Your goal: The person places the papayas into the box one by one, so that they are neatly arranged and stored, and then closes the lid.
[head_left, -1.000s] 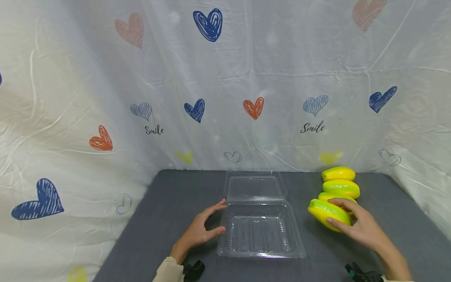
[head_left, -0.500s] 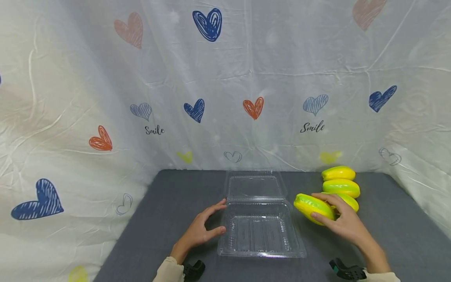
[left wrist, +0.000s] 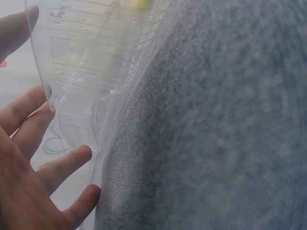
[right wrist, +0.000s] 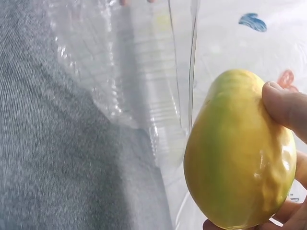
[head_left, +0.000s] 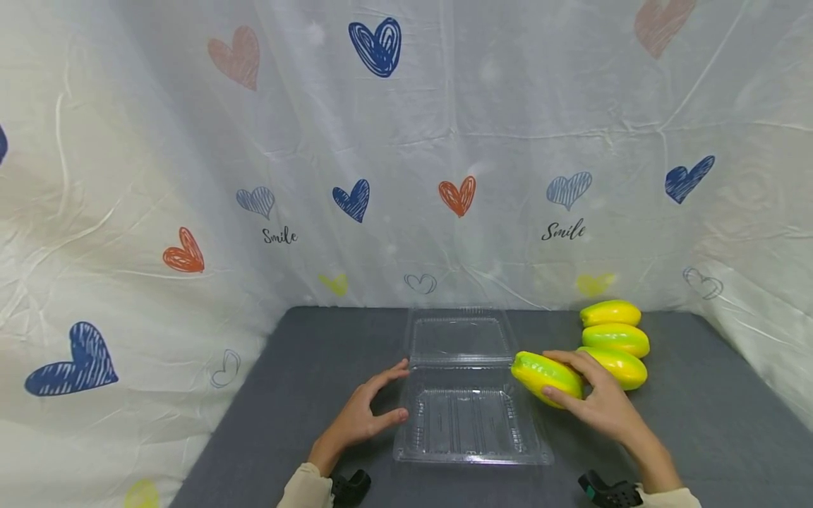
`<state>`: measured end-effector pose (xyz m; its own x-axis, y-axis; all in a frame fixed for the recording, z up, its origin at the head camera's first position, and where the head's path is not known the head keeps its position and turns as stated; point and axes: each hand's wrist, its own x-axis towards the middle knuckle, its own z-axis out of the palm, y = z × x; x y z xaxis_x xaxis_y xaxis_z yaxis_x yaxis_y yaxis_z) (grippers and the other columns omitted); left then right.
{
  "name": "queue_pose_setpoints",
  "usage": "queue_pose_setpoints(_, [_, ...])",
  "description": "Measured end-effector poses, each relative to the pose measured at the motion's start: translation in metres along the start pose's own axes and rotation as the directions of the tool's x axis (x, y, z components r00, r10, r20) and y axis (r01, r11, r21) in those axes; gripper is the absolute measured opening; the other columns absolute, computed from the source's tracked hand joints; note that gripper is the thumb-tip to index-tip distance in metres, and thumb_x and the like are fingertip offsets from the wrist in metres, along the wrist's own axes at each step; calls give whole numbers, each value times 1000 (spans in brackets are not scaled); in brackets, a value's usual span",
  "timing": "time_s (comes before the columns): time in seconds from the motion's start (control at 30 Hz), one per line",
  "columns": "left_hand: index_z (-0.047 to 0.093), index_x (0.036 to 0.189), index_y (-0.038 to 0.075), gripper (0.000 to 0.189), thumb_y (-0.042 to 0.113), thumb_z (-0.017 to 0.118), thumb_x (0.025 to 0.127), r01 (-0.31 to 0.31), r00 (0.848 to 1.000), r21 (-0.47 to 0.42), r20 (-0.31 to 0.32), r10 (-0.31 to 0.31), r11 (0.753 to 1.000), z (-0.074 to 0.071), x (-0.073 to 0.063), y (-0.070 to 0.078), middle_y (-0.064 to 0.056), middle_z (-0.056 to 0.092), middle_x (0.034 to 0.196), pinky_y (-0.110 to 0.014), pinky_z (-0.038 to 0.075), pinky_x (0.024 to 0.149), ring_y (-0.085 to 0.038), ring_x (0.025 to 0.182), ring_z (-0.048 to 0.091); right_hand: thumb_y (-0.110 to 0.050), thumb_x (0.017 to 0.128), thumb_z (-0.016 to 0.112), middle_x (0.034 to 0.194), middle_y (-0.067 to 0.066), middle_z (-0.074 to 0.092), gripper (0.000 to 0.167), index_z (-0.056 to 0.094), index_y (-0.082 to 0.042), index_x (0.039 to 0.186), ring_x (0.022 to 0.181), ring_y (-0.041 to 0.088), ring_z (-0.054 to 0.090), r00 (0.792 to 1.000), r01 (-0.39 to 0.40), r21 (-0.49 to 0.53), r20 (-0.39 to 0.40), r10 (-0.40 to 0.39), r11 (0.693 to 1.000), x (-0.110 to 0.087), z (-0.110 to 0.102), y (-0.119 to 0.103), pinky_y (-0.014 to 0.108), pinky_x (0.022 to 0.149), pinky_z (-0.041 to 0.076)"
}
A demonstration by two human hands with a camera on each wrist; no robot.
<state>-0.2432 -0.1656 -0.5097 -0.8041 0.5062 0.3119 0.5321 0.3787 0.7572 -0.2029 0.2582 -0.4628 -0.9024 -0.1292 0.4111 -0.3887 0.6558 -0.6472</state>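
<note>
You have a glossy, yellow-green, egg-shaped fruit (head_left: 545,377) in your right hand (head_left: 603,403), thumb on the near side and fingers round the far side, the grip closed to the fruit's girth. The fruit is raised off the table, by the container's right edge. Its long axis slants: the narrower end points left and away from you, the fuller end right and toward you.

To carry it well, hold that smooth skin firmly without squeezing, as it looks likely to slip, and lift it enough to clear the rim. Leave the thin plastic steady.

Below it, the clear, ribbed plastic container (head_left: 473,457) lies open, its flat transparent lid (head_left: 460,335) folded back. Your left hand (head_left: 356,416) has its fingers spread wide at the left edge, gripping nothing.

Three more yellow-green fruits (head_left: 615,341) line the right side of the dark grey cloth-covered table (head_left: 330,339).
</note>
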Motion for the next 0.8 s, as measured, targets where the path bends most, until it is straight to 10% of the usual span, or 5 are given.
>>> queue_pose_setpoints(0.8, [51,148,16,63,22,77,91,11,1000,20,-8,-11,1000,0,0,4,2,38,164,-68,33,115,-29,151,38,-17,87,82,119,-2,64,51,64,-17,134,99,-2,55,995,88,107,-47,-84,990,14,22,-29,24,77,51])
